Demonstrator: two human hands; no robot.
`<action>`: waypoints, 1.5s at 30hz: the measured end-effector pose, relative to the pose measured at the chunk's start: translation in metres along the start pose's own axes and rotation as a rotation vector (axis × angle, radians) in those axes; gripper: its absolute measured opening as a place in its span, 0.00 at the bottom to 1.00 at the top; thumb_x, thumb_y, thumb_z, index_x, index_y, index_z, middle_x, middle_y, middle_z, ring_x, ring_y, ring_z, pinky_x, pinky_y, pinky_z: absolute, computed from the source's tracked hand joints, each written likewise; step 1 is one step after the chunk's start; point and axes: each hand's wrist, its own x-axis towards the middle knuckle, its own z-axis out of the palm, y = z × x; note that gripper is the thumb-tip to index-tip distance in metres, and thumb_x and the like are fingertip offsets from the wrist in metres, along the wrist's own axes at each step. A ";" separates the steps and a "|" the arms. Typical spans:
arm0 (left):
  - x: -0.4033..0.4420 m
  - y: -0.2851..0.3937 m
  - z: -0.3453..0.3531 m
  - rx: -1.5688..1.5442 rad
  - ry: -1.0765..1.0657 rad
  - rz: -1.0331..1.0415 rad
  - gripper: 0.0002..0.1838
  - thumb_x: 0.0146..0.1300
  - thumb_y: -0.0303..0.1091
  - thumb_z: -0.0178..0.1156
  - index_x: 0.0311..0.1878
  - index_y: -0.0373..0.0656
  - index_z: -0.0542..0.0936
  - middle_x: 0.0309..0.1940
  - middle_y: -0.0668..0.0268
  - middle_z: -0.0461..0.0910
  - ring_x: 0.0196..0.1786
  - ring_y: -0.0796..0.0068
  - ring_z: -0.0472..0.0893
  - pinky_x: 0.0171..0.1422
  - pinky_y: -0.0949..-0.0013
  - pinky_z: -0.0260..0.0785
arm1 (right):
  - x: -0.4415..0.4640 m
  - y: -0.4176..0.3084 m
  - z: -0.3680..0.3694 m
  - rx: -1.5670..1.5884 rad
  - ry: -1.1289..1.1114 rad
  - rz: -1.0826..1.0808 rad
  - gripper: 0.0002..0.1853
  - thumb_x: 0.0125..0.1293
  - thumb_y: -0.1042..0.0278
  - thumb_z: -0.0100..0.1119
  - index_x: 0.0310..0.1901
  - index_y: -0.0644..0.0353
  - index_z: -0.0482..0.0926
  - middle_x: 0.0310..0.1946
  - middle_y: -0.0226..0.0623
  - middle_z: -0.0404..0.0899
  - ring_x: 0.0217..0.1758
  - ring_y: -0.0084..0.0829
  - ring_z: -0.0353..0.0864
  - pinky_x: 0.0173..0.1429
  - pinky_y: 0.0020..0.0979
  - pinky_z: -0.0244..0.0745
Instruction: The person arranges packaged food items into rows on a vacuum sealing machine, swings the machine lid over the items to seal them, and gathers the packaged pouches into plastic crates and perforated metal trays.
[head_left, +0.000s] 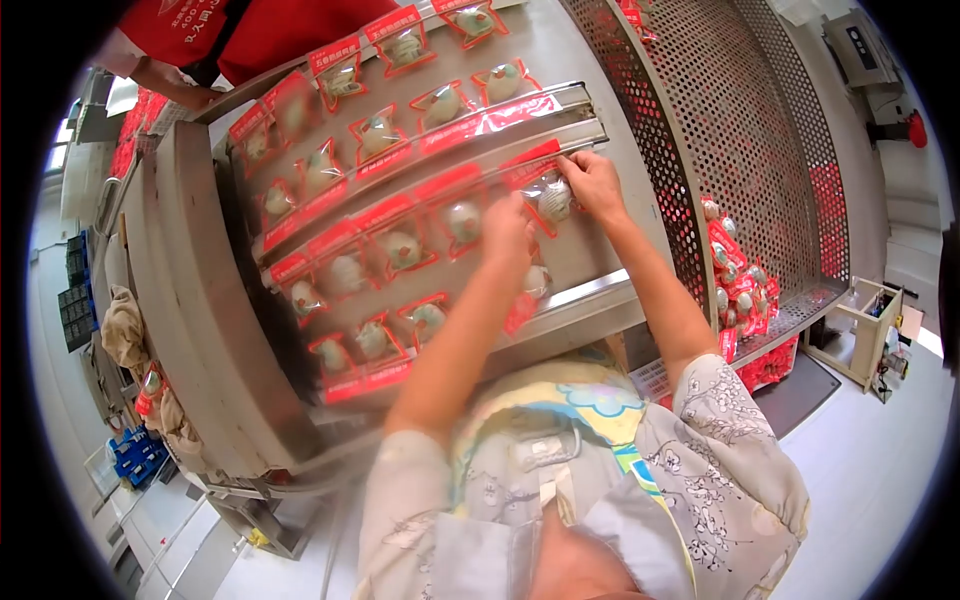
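Rows of red-edged clear pouches, each with a pale, egg-shaped item inside, lie on the metal bed of a machine. At the right end of the middle row, my right hand (592, 183) pinches the top red edge of one pouch (553, 200). Just left of that pouch is my left hand (508, 228), smeared by motion, so its fingers cannot be made out. Another pouch (463, 222) lies beside it. Below my left forearm, a nearer row includes a pouch (428, 320) lying flat.
A long metal bar (585, 300) runs along the near side of the bed. To the right stands a perforated metal chute (760, 130), with a heap of pouches (740, 290) at its lower end. Across the machine, a person in a red apron (290, 35) rests a hand near its edge.
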 end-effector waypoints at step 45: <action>-0.099 0.033 -0.133 0.535 -0.629 -0.315 0.24 0.54 0.34 0.68 0.53 0.37 0.74 0.42 0.68 0.77 0.43 0.80 0.76 0.46 0.76 0.69 | -0.174 0.017 0.002 0.687 -0.938 0.708 0.11 0.63 0.59 0.64 0.33 0.58 0.78 0.24 0.28 0.78 0.17 0.14 0.70 0.17 0.16 0.59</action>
